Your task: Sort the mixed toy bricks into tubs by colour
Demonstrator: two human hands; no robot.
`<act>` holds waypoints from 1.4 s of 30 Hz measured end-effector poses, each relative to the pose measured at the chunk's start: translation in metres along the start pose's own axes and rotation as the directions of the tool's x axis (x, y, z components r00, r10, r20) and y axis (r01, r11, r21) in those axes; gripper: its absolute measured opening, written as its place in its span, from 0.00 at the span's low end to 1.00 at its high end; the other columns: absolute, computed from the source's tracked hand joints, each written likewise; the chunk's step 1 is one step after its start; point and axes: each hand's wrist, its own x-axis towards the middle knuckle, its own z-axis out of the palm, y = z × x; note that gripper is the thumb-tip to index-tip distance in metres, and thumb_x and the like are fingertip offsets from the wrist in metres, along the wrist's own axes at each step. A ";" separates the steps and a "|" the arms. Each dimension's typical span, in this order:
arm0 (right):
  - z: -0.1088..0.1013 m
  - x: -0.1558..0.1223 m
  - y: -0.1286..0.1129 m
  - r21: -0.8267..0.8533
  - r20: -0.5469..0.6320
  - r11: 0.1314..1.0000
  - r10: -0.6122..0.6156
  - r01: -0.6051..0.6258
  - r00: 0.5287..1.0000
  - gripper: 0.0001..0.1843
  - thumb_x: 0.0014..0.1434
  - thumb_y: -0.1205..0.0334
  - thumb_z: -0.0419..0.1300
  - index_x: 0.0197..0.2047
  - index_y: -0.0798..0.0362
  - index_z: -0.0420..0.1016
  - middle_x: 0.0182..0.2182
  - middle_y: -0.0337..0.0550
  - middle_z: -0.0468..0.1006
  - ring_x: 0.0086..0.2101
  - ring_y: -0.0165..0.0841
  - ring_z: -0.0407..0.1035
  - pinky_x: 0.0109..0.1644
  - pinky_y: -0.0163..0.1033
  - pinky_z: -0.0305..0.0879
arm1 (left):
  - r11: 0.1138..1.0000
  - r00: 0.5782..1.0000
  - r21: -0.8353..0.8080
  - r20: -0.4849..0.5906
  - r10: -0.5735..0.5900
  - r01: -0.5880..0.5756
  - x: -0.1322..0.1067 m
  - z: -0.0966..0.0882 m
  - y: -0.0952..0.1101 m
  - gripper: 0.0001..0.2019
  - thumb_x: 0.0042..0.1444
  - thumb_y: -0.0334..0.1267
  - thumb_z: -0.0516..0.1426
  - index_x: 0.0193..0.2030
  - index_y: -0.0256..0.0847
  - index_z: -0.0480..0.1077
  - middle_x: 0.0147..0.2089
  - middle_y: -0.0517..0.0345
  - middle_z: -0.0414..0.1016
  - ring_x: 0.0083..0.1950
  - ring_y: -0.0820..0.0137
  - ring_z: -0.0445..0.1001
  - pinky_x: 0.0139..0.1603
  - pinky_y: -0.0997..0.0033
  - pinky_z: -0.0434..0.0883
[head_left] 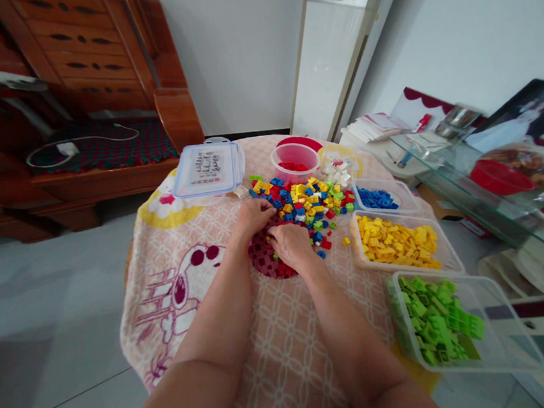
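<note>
A mixed pile of small toy building bricks (307, 197) in blue, yellow, red, green and white lies on the cloth-covered table. My left hand (254, 218) is at the near left edge of this pile, its fingers bent together and touching the bricks. Just nearer to me, my right hand (292, 244) has its fingers closed in a pinch above a dark red patch of the cloth (264, 262). A bit of yellow shows by its fingertips, too small to make out. Several red bricks (285, 270) lie below that hand.
Along the right stand clear boxes of blue bricks (377, 198), yellow bricks (396, 243) and green bricks (439, 319). Behind the pile are a round tub (297, 174) with red bricks and some white bricks (338, 173). A lidded box (208, 168) sits back left.
</note>
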 end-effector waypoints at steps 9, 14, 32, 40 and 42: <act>0.001 0.001 -0.004 -0.014 -0.012 1.000 -0.015 0.015 1.000 0.19 0.74 0.60 0.49 0.52 0.51 0.81 0.46 0.54 0.85 0.48 0.40 0.79 0.49 0.39 0.69 | 1.000 1.000 -0.001 0.005 -0.010 0.010 -0.001 -0.001 0.003 0.11 0.53 0.43 0.59 0.32 0.41 0.81 0.25 0.58 0.79 0.32 0.65 0.76 0.34 0.71 0.69; -0.009 -0.002 0.002 0.031 -0.069 0.999 0.036 -0.034 0.997 0.16 0.72 0.59 0.52 0.51 0.50 0.81 0.44 0.51 0.85 0.48 0.40 0.79 0.49 0.38 0.68 | 1.000 1.000 0.004 0.010 0.017 -0.017 -0.001 -0.002 0.004 0.11 0.53 0.43 0.58 0.30 0.41 0.80 0.27 0.58 0.80 0.31 0.67 0.75 0.34 0.71 0.68; -0.067 -0.054 0.107 0.175 -0.277 0.829 0.560 -0.532 0.781 0.16 0.64 0.60 0.57 0.45 0.51 0.87 0.43 0.51 0.86 0.44 0.41 0.78 0.45 0.38 0.67 | 1.000 1.000 -0.024 -0.013 -0.005 0.004 -0.001 0.000 0.001 0.10 0.53 0.43 0.59 0.29 0.42 0.80 0.23 0.59 0.76 0.32 0.66 0.75 0.33 0.71 0.67; -0.076 -0.079 0.132 0.236 -0.331 0.697 0.713 -0.677 0.619 0.17 0.61 0.59 0.60 0.46 0.52 0.87 0.43 0.56 0.86 0.43 0.48 0.78 0.45 0.44 0.69 | 0.999 1.000 -0.025 -0.002 -0.024 0.024 0.002 0.001 -0.004 0.10 0.53 0.44 0.59 0.29 0.43 0.79 0.23 0.59 0.77 0.30 0.66 0.74 0.31 0.72 0.67; -0.078 -0.077 0.128 0.243 -0.334 0.726 0.685 -0.644 0.647 0.16 0.61 0.58 0.60 0.46 0.52 0.87 0.43 0.55 0.86 0.43 0.46 0.78 0.46 0.42 0.69 | 0.999 1.000 -0.042 0.000 -0.028 0.028 0.001 0.001 -0.004 0.11 0.53 0.45 0.59 0.29 0.42 0.79 0.23 0.58 0.77 0.30 0.66 0.74 0.30 0.72 0.67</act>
